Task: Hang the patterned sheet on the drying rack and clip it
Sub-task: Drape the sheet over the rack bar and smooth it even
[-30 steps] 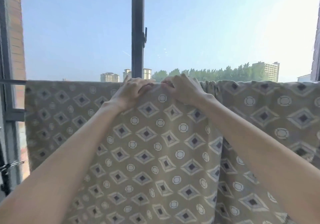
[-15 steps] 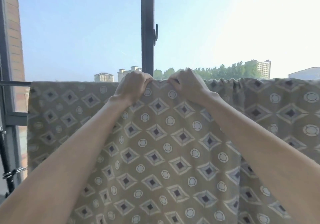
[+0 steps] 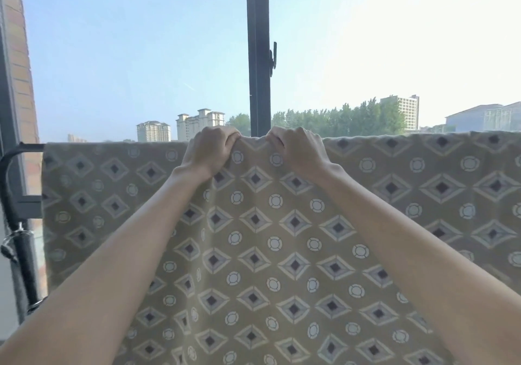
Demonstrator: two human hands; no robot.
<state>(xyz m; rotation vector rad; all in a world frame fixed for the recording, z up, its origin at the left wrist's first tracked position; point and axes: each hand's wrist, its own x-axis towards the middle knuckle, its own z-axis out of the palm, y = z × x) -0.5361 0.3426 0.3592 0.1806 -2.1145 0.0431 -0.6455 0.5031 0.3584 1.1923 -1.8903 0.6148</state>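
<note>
Hanging over the top rail of the drying rack (image 3: 28, 147), the patterned sheet (image 3: 253, 252) fills the lower half of the view, tan with dark diamonds and pale rings. The rail itself is hidden under the fold. Only its black end shows at the left edge, curving down into an upright tube with a small metal fitting that is too small to make out. The sheet's right side runs out of the picture and its lower edge is cut off at the bottom, so how far down it hangs cannot be told.

The left hand (image 3: 210, 153) and right hand (image 3: 298, 152) sit near each other, apart, at the middle of the top fold. Both have their fingers curled and pinch the cloth, which bunches into a small ridge between them. The fingertips are tucked out of sight. Both forearms reach up from the bottom corners and cover parts of the pattern.

Behind the hands a dark window post (image 3: 258, 54) rises straight up, with a handle (image 3: 273, 59) on its right side. A brick wall (image 3: 19, 68) stands at the far left, partly cut off. Beyond the sheet, pale tower blocks (image 3: 197, 123) and a line of trees (image 3: 338, 119) show hazily, and the sky at upper right is washed out by glare
</note>
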